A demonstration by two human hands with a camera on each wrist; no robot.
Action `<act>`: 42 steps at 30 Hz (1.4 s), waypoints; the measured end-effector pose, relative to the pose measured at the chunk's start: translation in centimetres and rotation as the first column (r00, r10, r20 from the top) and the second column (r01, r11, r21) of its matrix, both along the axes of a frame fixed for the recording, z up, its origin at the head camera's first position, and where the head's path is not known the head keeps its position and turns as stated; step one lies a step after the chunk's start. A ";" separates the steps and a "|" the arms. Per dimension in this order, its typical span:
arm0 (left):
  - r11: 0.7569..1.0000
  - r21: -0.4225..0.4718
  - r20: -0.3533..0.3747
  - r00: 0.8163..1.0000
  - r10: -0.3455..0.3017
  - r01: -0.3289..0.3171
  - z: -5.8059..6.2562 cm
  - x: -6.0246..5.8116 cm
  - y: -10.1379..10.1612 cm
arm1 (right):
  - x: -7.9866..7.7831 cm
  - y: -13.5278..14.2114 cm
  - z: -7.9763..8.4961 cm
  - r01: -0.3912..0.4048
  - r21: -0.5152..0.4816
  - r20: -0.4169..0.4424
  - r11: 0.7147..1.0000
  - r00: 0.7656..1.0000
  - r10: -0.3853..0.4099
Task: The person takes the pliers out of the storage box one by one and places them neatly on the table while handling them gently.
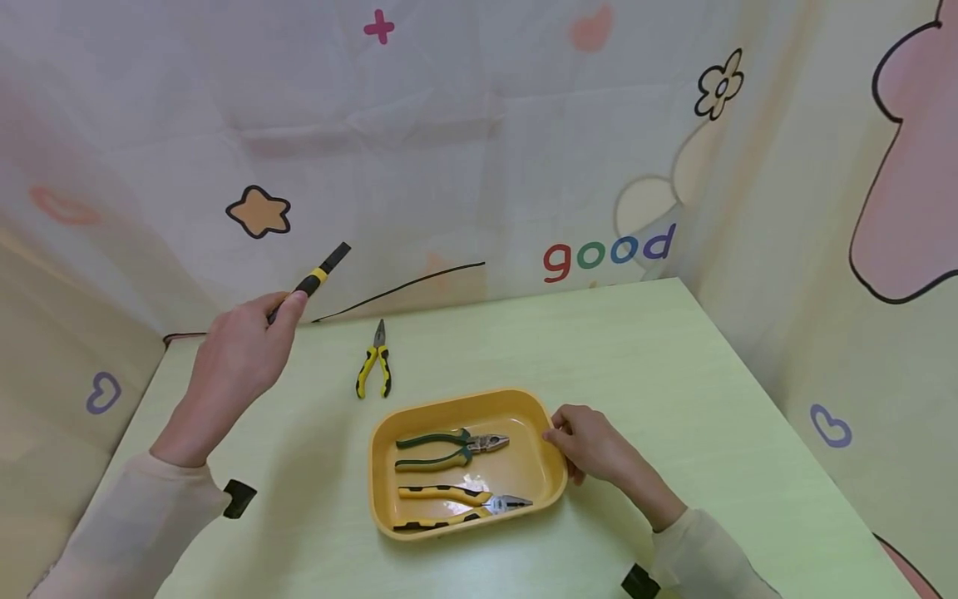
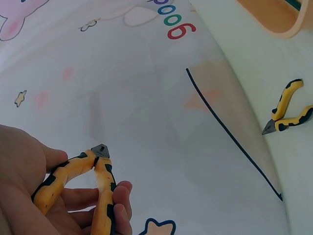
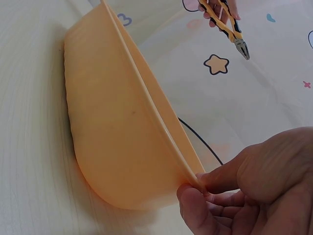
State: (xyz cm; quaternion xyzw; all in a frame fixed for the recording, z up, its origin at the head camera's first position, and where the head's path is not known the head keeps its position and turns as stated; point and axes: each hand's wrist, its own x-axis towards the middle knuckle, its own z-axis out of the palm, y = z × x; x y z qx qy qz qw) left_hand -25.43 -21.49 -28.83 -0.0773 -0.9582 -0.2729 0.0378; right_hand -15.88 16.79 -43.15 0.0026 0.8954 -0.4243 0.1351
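Note:
My left hand (image 1: 243, 353) is raised above the table's left side and grips yellow-and-black-handled pliers (image 2: 101, 171). Their handles stand spread in the left wrist view, and the grey jaws point away from the palm. With thumb and fingers, my right hand (image 1: 599, 449) pinches the right rim of a yellow plastic tray (image 3: 117, 122). Inside the tray lie green-handled pliers (image 1: 471, 444) and, nearer me, another yellow-and-black pair (image 1: 497, 504). Behind the tray, yellow-and-black needle-nose pliers (image 1: 369, 368) lie on the table, jaws toward the back and handles apart.
The pale green table (image 1: 599, 349) meets a printed curtain (image 1: 449, 183) along its back edge, and more fabric hangs at both sides. A black line runs along the lower curtain. Dark square pieces (image 1: 239, 498) show at both sleeve cuffs.

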 end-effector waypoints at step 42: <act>0.993 -0.059 0.073 0.992 0.105 -0.100 -4.1 -3.6 -1.5 | -0.1 0.1 -0.2 0.000 0.008 -0.002 1.000 1.000 0.000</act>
